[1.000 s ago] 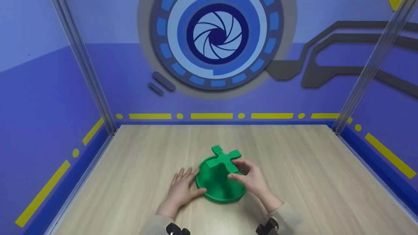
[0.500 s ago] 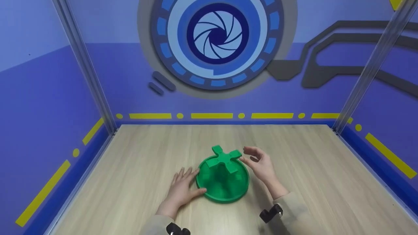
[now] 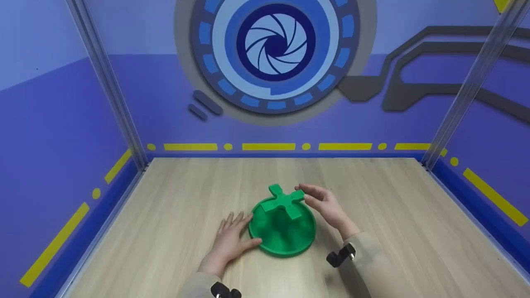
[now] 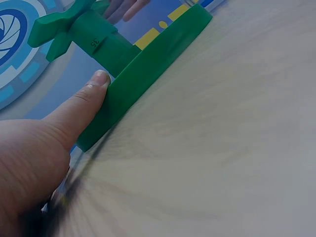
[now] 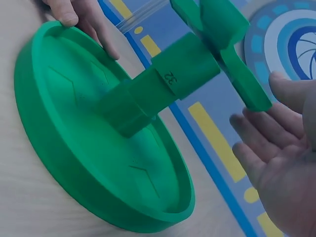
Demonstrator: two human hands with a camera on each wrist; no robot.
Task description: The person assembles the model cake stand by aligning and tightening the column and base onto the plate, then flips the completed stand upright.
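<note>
A green piece stands on the table: a round, shallow dish with a raised rim, a stepped post at its centre and a four-armed cross on top. The post bears "32" in the right wrist view and "35" in the left. My left hand rests against the dish's left side, its fingers spread and fairly straight, the thumb at the rim. Beside the cross's right arm is my right hand, the thumb and relaxed fingers on either side of the arm's tip, not closed on it.
The wooden table spreads around the piece. Blue printed panels wall in the back and sides, with metal posts at the corners. A black camera strap sits on each sleeve cuff.
My right hand has let go of the cross's near right arm, moved away, then come round to the far right arm. The left hand and green piece have stayed put.
</note>
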